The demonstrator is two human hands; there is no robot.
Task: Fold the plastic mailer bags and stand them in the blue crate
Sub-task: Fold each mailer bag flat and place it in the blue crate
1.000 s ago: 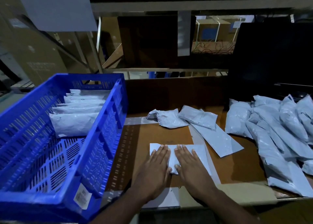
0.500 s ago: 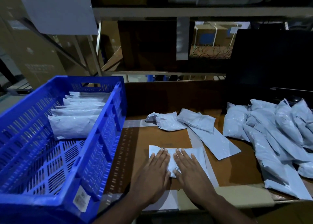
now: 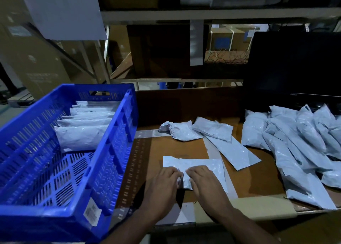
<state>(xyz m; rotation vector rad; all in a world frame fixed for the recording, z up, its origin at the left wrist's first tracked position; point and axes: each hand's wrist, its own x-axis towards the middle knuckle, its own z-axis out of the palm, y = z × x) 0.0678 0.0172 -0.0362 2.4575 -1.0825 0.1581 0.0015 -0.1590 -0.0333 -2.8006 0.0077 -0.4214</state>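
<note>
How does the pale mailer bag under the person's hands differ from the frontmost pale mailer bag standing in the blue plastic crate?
The pale mailer bag under the hands lies flat on the brown table; the frontmost bag in the blue plastic crate stands on edge. The left hand and right hand grip the table bag with curled fingers; nothing touches the crate bag. The table bag lies alone; the crate bag fronts a row of others. Both are pale plastic.

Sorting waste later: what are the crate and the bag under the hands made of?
Crate: apparently rigid moulded plastic, glossy blue, with slotted lattice walls and floor. Bag: seemingly thin plastic film, pale grey with a slight sheen, creased and crinkled where both hands press it.
</note>
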